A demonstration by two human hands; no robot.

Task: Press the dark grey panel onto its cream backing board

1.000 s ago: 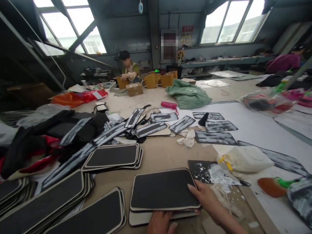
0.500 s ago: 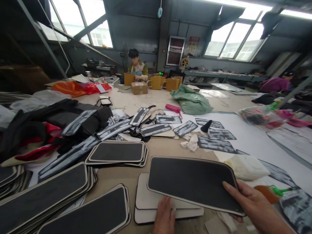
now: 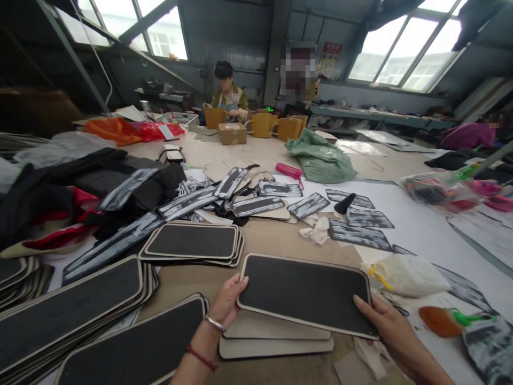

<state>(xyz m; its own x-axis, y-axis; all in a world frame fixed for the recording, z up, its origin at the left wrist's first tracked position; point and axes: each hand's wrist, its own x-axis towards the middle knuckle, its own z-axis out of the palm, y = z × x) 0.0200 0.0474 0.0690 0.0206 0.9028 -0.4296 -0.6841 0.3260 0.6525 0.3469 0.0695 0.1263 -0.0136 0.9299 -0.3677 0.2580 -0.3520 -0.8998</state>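
A flat black panel (image 3: pixel 304 293) with a pale edge and round corners is held up between the left hand (image 3: pixel 229 302) and right hand (image 3: pixel 380 321), over two pale panels (image 3: pixel 276 339).

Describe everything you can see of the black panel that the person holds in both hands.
The black panel is a flat, long rectangle with rounded corners, matte dark on its face and edged by a thin pale border. It looks stiff, like covered board. The left hand grips its left end, the right hand its right end. It is held slightly tilted just above two pale boards stacked on the table.
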